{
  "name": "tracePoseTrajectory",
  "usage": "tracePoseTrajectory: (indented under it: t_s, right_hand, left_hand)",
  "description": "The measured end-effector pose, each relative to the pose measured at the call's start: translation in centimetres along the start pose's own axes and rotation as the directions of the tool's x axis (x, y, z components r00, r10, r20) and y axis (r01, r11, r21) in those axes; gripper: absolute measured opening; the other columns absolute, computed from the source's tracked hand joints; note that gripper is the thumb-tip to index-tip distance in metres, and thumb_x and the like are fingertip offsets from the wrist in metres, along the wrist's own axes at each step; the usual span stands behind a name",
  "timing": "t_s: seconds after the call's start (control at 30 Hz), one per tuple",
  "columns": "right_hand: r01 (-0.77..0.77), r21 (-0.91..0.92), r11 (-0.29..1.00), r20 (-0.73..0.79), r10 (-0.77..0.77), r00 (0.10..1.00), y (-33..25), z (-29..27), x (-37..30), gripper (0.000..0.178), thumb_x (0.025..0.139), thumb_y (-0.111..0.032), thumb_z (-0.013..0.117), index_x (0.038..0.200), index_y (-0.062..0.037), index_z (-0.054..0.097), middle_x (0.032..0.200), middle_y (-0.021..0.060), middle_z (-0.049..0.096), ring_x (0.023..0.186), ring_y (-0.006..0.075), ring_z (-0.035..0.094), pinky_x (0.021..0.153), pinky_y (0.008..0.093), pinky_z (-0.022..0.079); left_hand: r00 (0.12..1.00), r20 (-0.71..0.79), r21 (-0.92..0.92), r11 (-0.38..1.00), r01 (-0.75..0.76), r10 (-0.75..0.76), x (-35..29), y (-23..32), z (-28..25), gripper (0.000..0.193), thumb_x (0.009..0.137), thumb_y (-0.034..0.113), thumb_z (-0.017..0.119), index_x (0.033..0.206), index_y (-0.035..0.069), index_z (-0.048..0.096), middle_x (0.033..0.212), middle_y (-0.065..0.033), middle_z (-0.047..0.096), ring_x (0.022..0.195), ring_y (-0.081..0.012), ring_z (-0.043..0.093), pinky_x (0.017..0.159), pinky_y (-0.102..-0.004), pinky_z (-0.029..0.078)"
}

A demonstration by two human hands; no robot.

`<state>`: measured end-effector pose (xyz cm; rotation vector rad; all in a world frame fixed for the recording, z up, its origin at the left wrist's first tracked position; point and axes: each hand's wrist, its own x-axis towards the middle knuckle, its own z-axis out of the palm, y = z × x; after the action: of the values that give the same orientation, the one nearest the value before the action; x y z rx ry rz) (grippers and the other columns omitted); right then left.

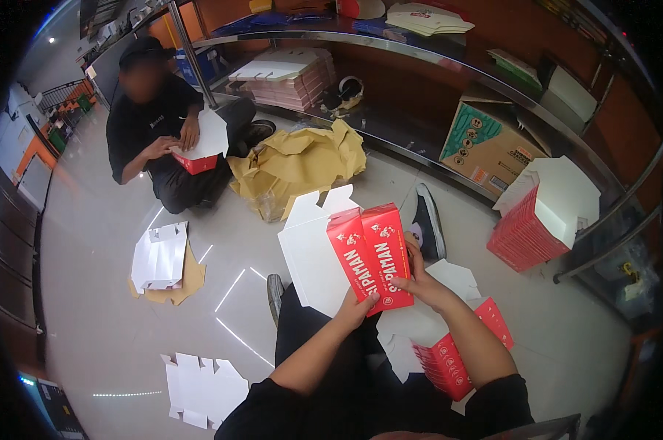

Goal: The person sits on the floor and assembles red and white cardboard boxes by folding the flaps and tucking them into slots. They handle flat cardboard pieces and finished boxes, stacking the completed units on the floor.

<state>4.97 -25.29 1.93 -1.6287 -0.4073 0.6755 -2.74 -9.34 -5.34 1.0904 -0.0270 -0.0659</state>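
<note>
**Two-handed hold on a red carton (368,253) during folding**

Nearest, the carton hangs above the dark trousers (302,323), its white flap (309,253) spread leftward. The left hand (355,311) grips its lower end; the right hand (423,284) is closed around its right side. With fingers covering the lower edge, it is unclear whether the two red faces belong to one carton or two. The step in hand appears to be shaping the walls; the next move would call for one hand to steady them while the other is freed for the flap. Below the right forearm lie nested cartons (449,367); at left, a flat blank (205,389) and, beyond it, a white stack (159,257) on brown paper. Farther out are a red stack (526,231), crumpled paper (294,172) and a co-worker (151,110), both hands on another carton (199,158). A metal shelf (412,150) stands behind.
</note>
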Motion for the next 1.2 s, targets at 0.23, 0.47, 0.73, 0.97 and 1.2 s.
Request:
tracePoseTrajectory:
  t_s: [0.23,0.47,0.73,0.97,1.2]
  right_hand:
    - [0.046,-0.012,0.999,-0.001,-0.046,0.999,0.4,0.3,0.2,0.100,0.073,-0.037,0.068,0.135,-0.0063,-0.005,0.135,0.0221,0.020,0.125,0.0301,0.024,0.101,0.0394,0.025]
    - [0.011,0.144,0.990,-0.033,-0.007,0.999,-0.4,1.1,-0.2,0.098,0.069,-0.039,0.068,0.136,-0.0123,0.001,0.138,0.0129,0.013,0.131,0.0252,0.011,0.105,0.0388,0.015]
    - [0.257,0.593,0.763,-0.358,-0.036,0.933,1.3,-0.9,1.2,0.069,0.080,-0.033,0.058,0.131,-0.0126,0.016,0.124,0.0102,0.037,0.114,0.0208,0.041,0.094,0.0391,0.038]
    - [0.296,0.666,0.685,-0.432,0.031,0.901,1.9,-2.7,-0.5,0.060,0.083,-0.033,0.054,0.130,-0.0152,0.020,0.122,0.0070,0.039,0.114,0.0197,0.043,0.094,0.0400,0.038]
    - [0.119,0.682,0.722,-0.278,0.104,0.955,1.4,-2.7,0.0,0.060,0.082,-0.038,0.054,0.128,-0.0127,0.025,0.122,0.0074,0.042,0.111,0.0192,0.045,0.094,0.0383,0.037]
  left_hand:
    - [0.999,0.002,0.015,0.999,-0.044,0.044,-0.3,-0.4,-0.5,0.050,0.081,0.019,0.057,0.122,-0.001,0.036,0.116,-0.0110,0.049,0.107,-0.0191,0.048,0.091,-0.0337,0.039]
    - [0.999,-0.021,0.061,0.998,-0.032,0.033,-0.1,-0.3,-0.4,0.055,0.080,0.024,0.060,0.123,0.000,0.035,0.118,-0.0103,0.048,0.109,-0.0195,0.047,0.093,-0.0343,0.037]
    - [0.988,0.153,0.651,0.752,-0.102,0.001,5.4,13.0,5.9,0.038,0.084,0.035,0.054,0.099,0.000,0.057,0.077,-0.0038,0.060,0.059,-0.0088,0.052,0.051,-0.0237,0.044]
    - [0.918,0.324,0.601,0.700,-0.385,0.227,5.6,7.8,6.0,0.033,0.073,0.014,0.066,0.102,0.001,0.055,0.092,-0.0139,0.061,0.086,-0.0256,0.059,0.076,-0.0338,0.046]
    - [0.903,0.376,0.472,0.795,-0.381,0.209,5.1,7.8,5.4,0.029,0.075,0.013,0.063,0.101,0.001,0.055,0.096,-0.0150,0.059,0.090,-0.0277,0.057,0.079,-0.0339,0.043]
